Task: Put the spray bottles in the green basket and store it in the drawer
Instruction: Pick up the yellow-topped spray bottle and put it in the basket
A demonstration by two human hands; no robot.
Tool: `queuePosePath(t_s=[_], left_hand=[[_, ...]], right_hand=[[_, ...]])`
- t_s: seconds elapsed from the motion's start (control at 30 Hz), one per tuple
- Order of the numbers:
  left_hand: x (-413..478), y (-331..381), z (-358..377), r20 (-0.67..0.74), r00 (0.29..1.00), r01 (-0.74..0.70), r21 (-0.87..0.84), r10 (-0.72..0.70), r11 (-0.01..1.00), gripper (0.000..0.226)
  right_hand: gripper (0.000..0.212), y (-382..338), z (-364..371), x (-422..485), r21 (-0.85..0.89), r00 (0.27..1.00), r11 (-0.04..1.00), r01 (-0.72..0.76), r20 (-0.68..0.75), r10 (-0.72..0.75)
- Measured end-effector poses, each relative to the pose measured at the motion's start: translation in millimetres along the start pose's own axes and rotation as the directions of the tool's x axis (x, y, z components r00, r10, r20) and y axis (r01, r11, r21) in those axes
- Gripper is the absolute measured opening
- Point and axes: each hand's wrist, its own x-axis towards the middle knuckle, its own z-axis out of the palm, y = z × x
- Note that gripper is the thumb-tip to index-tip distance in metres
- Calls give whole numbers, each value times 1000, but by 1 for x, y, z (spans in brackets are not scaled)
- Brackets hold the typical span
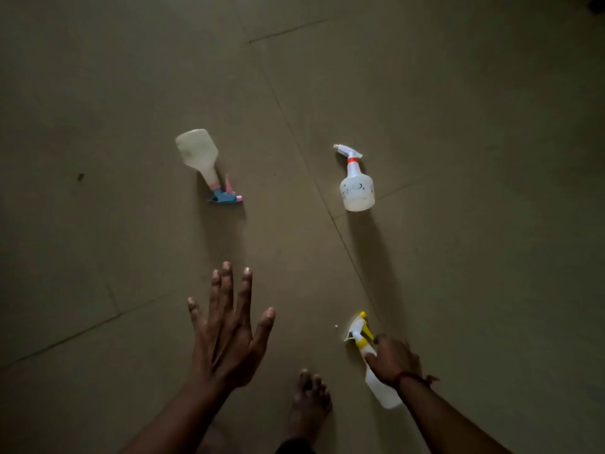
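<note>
Scene: A person crouches over a dim tiled floor [458, 93], one bare foot [309, 401] showing at the bottom edge; three spray bottles lie scattered, well apart from one another.

Right hand: The right hand [394, 362] wraps around the neck and shoulder of the yellow-trigger bottle [376, 371], fingers closed on it just below the trigger; the bottle lies tilted, and whether it is clear of the floor cannot be told.

Left hand: The left hand [226, 335] hovers above the floor with fingers spread wide, holding nothing, pointed toward the blue-and-pink-trigger bottle [199, 155], which lies on its side ahead.

Third bottle: The orange-collared bottle [357, 188] stands upright to the right, beside a tile joint.

Basket and drawer: Neither the green basket nor the drawer is in view.

Handling: The bottles look like thin translucent plastic, near empty, so probably light and a little squashy at the body. The narrow neck under the trigger head likely offers the surest hold; smooth round bodies may slip.

Progress: Judged early, with no bottle yet stowed.
</note>
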Motion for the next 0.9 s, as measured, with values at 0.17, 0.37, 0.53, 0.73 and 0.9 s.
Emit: queuePosePath(t_s=[0.17,0.37,0.53,0.73,0.9], left_hand=[[20,-21,39,15,1000,26,51,-27,998,77],[39,-34,69,30,999,19,79,-22,997,77],[40,-30,84,26,999,27,54,-29,998,75],[19,-15,58,8,999,54,18,-54,998,75],[-7,0,-12,-52,995,87,-24,-88,996,77]], right_hand=[[43,8,48,40,-143,994,986,-84,63,94],[30,9,82,75,-182,990,973,-144,-29,141],[31,4,85,87,-49,989,990,-131,-70,128],[27,-39,33,49,217,988,976,23,-156,11],[33,-90,-38,-5,348,959,901,259,-204,-196]])
